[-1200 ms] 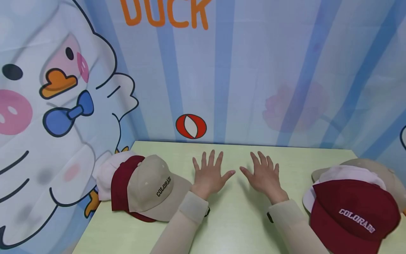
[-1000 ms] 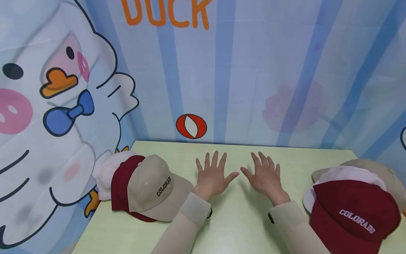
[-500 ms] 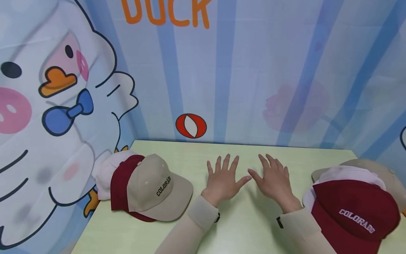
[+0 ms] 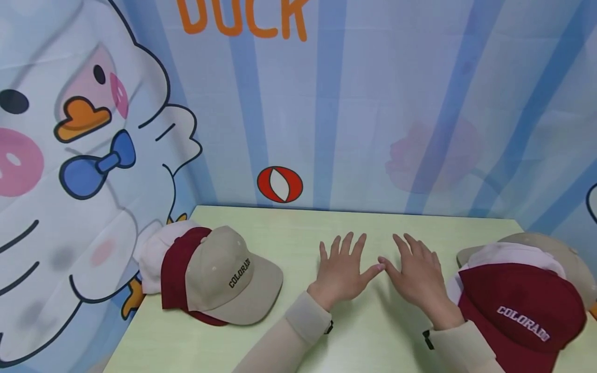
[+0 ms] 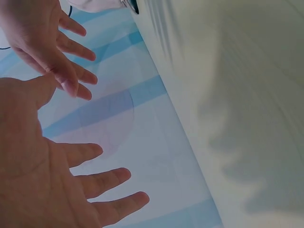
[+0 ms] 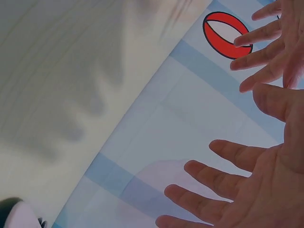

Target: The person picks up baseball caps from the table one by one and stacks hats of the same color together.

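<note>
Both hands hover over the pale green table, holding nothing. My left hand (image 4: 342, 272) has its fingers spread; its thumb tip meets or nearly meets the thumb of my right hand (image 4: 417, 274), whose fingers are also extended. In the head view a beige cap (image 4: 219, 280) lettered COLORADO lies left of the hands, stacked over a dark red cap (image 4: 174, 274) and a white cap (image 4: 154, 259). To the right, nearest my right hand, a dark red cap (image 4: 522, 305) lies over a white cap (image 4: 517, 256) and a beige cap (image 4: 555, 248).
The table (image 4: 280, 228) backs onto a blue striped cloth backdrop (image 4: 364, 114) printed with a duck, a red ball shape and orange letters. Its far edge runs just beyond the fingertips. The right cap stack sits close to my right sleeve (image 4: 466, 344).
Both hands have shifted to the right and slightly nearer, and the thumbs have come together. The caps stay where they were.
</note>
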`<state>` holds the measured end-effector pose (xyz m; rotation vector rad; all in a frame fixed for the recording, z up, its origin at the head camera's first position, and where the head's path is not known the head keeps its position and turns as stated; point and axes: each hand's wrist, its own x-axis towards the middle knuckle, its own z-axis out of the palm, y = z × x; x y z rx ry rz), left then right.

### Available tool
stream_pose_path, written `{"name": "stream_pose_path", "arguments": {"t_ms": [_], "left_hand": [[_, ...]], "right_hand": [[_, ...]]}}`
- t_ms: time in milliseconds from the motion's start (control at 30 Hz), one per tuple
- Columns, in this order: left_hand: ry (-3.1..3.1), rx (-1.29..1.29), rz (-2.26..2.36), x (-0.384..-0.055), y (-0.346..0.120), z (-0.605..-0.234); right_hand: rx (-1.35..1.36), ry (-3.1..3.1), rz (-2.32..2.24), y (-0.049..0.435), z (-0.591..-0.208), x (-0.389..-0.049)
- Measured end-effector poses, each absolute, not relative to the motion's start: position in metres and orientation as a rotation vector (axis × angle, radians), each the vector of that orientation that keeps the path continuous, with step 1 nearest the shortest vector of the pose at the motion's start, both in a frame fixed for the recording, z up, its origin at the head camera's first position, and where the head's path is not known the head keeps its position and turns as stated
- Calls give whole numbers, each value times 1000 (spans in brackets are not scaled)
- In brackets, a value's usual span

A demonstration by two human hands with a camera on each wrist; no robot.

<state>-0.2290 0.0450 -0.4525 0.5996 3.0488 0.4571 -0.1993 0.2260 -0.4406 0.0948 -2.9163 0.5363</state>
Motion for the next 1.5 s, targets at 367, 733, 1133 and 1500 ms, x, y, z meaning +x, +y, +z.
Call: {"name": "stream_pose_path", "arguments": {"t_ms": [367, 733, 1133, 1500], "left_hand": [[2923, 657, 634, -222, 61, -452], [2775, 756, 867, -216, 75, -452], [2539, 875, 1064, -208, 100, -453], [2310, 913, 1196, -199, 131, -452]], "right_hand": [[131, -2879, 495, 240, -434, -181], [124, -2840, 465, 255, -427, -162], [14, -2821, 489, 279, -421, -139], [-145, -2684, 489, 306, -421, -119]]}}
